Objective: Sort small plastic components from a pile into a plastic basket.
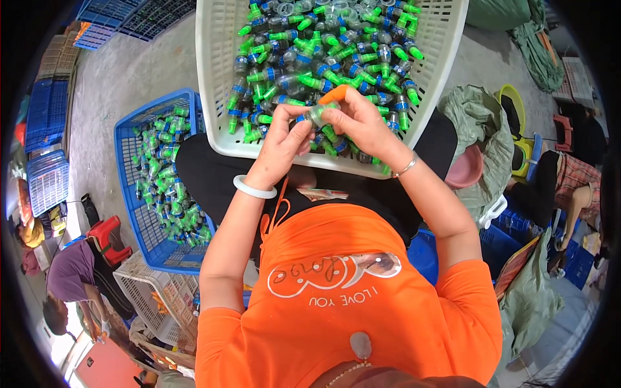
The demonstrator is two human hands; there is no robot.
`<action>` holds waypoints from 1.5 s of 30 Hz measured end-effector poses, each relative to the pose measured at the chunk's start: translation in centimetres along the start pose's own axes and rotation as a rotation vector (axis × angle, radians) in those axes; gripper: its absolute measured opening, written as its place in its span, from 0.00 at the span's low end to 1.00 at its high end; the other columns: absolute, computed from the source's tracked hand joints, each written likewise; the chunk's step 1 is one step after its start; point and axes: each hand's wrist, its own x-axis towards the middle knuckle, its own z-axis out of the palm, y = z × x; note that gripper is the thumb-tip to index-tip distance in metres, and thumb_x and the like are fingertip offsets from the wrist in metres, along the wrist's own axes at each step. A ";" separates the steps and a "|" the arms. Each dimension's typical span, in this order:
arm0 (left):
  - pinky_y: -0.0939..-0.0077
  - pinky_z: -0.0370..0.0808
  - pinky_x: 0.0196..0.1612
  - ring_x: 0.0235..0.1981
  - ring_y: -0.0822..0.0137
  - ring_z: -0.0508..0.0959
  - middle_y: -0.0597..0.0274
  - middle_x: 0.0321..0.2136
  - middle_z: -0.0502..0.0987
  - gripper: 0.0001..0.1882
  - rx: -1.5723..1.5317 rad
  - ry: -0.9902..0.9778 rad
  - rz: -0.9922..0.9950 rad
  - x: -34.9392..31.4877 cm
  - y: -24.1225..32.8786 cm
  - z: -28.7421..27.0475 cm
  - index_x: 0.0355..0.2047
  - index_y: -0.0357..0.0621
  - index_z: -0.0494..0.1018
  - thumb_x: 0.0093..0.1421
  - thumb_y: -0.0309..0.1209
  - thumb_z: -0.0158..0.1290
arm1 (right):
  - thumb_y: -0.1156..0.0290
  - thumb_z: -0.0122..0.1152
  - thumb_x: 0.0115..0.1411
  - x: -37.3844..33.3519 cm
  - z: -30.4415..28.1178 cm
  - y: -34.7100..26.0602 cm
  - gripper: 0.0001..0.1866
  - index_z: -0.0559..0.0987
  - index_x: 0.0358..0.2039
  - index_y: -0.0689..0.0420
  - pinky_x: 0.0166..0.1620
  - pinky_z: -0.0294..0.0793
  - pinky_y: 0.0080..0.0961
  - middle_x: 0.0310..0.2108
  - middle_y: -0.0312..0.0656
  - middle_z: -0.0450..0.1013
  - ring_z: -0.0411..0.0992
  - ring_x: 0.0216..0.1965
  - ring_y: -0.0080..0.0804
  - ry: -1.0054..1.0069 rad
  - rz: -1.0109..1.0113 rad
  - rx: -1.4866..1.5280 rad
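Over the near end of a white plastic basket (442, 61), my two hands meet at a small clear plastic bottle (315, 115) with a green part. My left hand (282, 138), with a pale bangle at the wrist, pinches its left end; a bit of blue shows by those fingers. My right hand (361, 124) grips the other end between thumb and fingers, an orange finger cover on its index finger. Beneath them the basket holds many small clear bottles (310, 58) with green pointed caps and blue bands. Fingers partly hide the held bottle.
To the left, a blue crate (152, 244) holds more green-capped bottles. Behind it are a white crate (139, 284), a red stool (110, 239) and a bending person (71, 275). A pink bowl (467, 167) and green sacks (482, 116) lie right; another person sits beyond.
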 end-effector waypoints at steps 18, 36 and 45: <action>0.88 0.62 0.28 0.27 0.82 0.63 0.69 0.29 0.67 0.13 0.116 -0.137 0.005 -2.1 1.9 -1.3 0.47 0.44 0.63 0.67 0.35 0.48 | 0.56 0.64 0.56 0.3 0.4 -3.2 0.18 0.74 0.32 0.60 0.26 0.68 0.29 0.21 0.42 0.69 0.68 0.20 0.30 -0.194 -0.383 -0.638; 0.68 0.72 0.40 0.33 0.54 0.73 0.51 0.36 0.70 0.21 0.877 0.218 0.521 -6.2 -1.0 -2.6 0.50 0.38 0.63 0.57 0.25 0.57 | 0.38 0.49 0.61 1.7 4.7 -1.1 0.33 0.75 0.20 0.58 0.19 0.62 0.22 0.16 0.34 0.69 0.62 0.14 0.20 -0.486 0.820 0.295; 0.69 0.69 0.42 0.38 0.54 0.71 0.52 0.36 0.70 0.15 0.951 0.602 0.490 -8.1 0.5 -7.1 0.42 0.38 0.71 0.53 0.22 0.58 | 0.47 0.58 0.59 5.3 4.5 -1.7 0.24 0.76 0.36 0.59 0.28 0.69 0.31 0.22 0.40 0.71 0.70 0.23 0.33 -0.130 0.172 -0.499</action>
